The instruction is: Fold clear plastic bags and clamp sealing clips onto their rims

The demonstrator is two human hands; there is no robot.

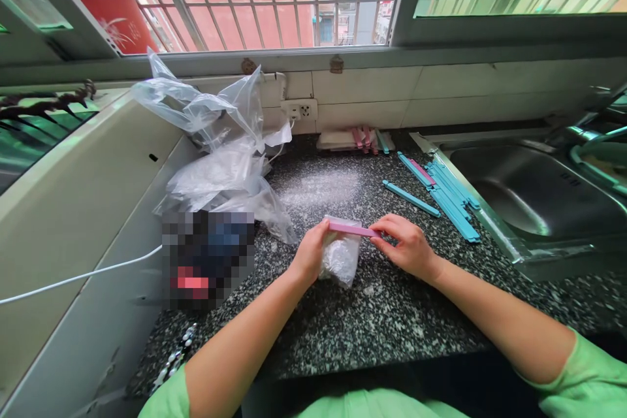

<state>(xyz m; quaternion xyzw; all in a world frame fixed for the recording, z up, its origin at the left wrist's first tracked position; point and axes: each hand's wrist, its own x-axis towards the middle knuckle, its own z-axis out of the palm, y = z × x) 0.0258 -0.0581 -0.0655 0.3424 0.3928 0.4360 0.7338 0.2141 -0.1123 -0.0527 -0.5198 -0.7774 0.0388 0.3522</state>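
A pink bag sealing clip [353, 230] lies across the top of a small clear plastic bag [340, 262] with whitish contents. My left hand [312, 251] pinches the clip's left end together with the bag's upper corner. At the clip's right end, my right hand [404, 245] grips it between thumb and fingers. The bag hangs down toward the speckled countertop [372, 320]; whether it rests there I cannot tell. To the right of my hands lie a single blue clip [411, 198] and a pile of blue clips [453, 199] with a pink one [422, 172] among them.
Crumpled clear plastic bags [220, 170] are heaped at left, behind a blurred-out object [210, 258]. Filled bags [337, 140] with pink and teal clips lie by the wall, below a socket [300, 110]. A steel sink [519, 183] is at right. A white cable [83, 281] crosses the left side.
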